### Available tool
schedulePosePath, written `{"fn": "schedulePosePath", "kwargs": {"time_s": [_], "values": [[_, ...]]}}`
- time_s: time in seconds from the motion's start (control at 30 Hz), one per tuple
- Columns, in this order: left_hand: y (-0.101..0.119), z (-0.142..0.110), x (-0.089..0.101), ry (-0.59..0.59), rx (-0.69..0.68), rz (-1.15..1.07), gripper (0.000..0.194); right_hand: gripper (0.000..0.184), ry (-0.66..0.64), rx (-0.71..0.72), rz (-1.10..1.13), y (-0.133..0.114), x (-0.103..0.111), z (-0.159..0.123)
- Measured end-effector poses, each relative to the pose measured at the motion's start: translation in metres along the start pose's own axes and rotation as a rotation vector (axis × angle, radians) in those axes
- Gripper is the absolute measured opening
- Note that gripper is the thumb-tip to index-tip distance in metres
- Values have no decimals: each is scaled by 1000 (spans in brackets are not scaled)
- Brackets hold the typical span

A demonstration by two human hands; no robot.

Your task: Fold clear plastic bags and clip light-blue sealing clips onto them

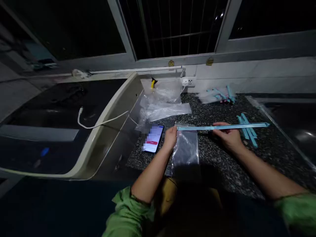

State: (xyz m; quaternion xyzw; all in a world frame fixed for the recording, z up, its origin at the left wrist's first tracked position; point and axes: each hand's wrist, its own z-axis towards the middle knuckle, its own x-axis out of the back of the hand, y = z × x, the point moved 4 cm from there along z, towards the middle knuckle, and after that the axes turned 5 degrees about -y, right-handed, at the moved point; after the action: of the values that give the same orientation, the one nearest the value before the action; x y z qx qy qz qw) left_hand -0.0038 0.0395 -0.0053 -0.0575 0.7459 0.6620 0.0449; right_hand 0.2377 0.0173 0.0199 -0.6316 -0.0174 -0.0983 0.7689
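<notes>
The left hand (170,139) has its fingers closed on the near-left end of a long, slender light-blue strip (197,128), which looks smooth and slightly glossy, with pale lines along its length. The right hand (230,138) pinches the same strip between thumb and fingers near its middle, and the rest juts out past those fingers to the right. The strip lies level across the upper part of a clear plastic bag (186,146), a flat, crinkled, shiny rectangle that hangs below the gap between the two hands.

Just left of the left fingers lies a smartphone (154,140); its lit screen shows a red button whose lettering is too small to read, and part of it is pixelated. Beyond those fingers sprawl rumpled transparent plastic bags (165,110). Right of the right fingers, shorter light-blue strips (247,131) lie crossed in a loose pile; farther beyond, more blue pieces (223,94) rest near the tiled wall (266,75). Beyond both hands, a white charger (185,82) sits in a wall socket (191,82). Speckled, stone-like countertop (214,161) spreads beneath the fingers.
</notes>
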Motion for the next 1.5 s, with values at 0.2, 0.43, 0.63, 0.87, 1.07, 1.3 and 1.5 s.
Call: {"fn": "schedulePosePath", "kwargs": {"time_s": [0.2, 0.43, 0.63, 0.87, 1.07, 1.3, 1.5], "values": [[-2, 2, -2, -13, 9, -45, 31, 30, 9, 41, -27, -5, 2, 1], [3, -5, -7, -7, 73, -152, 32, 30, -8, 25, 66, -9, -2, 0], [2, -5, -7, -33, 62, -206, 32, 33, -22, 10, 156, -7, -4, 2], [4, -9, -12, -159, 55, -279, 31, 32, 50, 26, 196, -8, 1, 4], [5, -11, -15, -228, 57, -336, 35, 30, 179, 76, 258, -9, 13, 11], [18, -18, -17, -293, 64, -518, 43, 29, 260, 86, 273, -7, 18, 12], [19, -21, -17, -336, 93, -567, 39, 29, 166, 48, 238, -5, 3, 5]]}}
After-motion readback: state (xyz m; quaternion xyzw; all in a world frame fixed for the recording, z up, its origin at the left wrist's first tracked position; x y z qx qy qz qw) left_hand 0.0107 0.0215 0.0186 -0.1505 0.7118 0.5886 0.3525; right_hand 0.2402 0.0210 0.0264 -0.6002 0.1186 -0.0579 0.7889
